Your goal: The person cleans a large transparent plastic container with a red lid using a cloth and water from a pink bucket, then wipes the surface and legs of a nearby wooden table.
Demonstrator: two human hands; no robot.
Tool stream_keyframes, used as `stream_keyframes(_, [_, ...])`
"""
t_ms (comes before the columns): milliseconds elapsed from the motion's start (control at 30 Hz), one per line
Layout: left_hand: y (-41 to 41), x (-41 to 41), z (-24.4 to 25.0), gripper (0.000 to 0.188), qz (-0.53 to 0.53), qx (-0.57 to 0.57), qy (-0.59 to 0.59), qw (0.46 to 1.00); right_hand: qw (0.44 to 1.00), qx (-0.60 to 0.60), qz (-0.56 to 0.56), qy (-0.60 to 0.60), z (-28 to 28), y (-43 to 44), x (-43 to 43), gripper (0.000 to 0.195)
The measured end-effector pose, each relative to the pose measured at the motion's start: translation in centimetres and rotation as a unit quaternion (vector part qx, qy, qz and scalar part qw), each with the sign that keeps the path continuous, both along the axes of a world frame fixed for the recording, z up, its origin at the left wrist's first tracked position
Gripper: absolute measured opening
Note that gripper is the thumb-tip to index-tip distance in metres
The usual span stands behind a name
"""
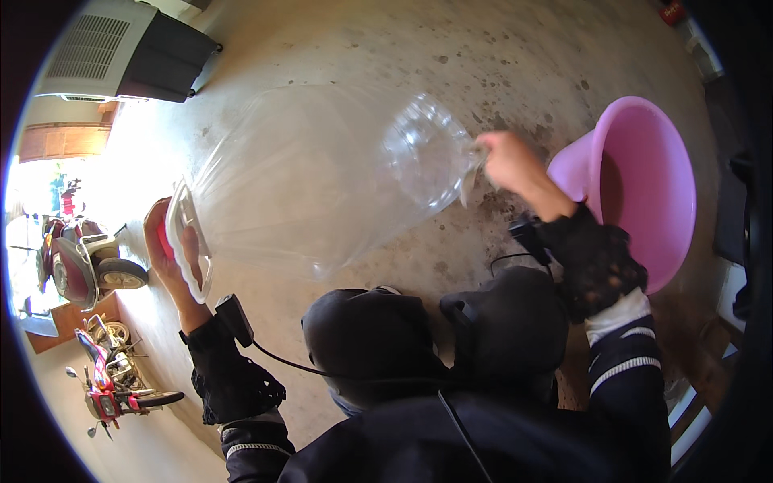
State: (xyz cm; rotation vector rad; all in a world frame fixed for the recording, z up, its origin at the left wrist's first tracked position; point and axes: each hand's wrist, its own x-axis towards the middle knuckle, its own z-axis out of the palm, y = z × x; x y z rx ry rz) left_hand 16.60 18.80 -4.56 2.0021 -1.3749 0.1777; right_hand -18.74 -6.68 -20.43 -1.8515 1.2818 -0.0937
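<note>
A large clear plastic bag (314, 175), puffed out with air, stretches between my two hands above the floor. At its left end my left hand (172, 241) grips a white plastic handle (202, 268), with something red (162, 235) partly seen behind it. How the handle joins the bag cannot be made out. My right hand (513, 163), slightly blurred, pinches the gathered right end of the bag. Just right of that hand is a pink plastic tub (649, 181), its mouth facing me, with my right sleeve crossing its lower edge.
Stained concrete floor (386, 42) lies before my knees (374, 332). A wheeled air cooler (121, 51) stands at the upper left. A scooter (78, 265) and a red motorcycle (115, 374) are at the left, near a bright doorway. Cabled black devices (234, 320) hang at both wrists.
</note>
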Motion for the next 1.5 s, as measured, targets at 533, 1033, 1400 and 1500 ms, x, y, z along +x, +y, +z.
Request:
stream_keyframes(533, [-3.6,-6.9,3.3,0.058,0.05,0.171,0.095,0.979,0.973,0.043,0.057,0.221,-11.4,-9.4,-29.4,0.064])
stream_keyframes(1033, [-8.3,-14.1,5.8,0.063,-0.165,0.223,-0.101,0.955,0.919,-0.172,0.079,0.345,-24.2,-3.3,-28.2,0.024])
stream_keyframes(1400, [-8.2,-10.5,4.9,0.034,-0.004,0.157,0.033,0.987,0.982,0.146,0.117,-0.014,-21.0,-5.5,-26.4,0.022])
stream_keyframes(1500, [-7.2,-9.5,4.7,0.032,-0.028,0.156,-0.004,0.987,0.913,0.375,-0.099,-0.124,-15.1,-6.5,-25.7,0.028])
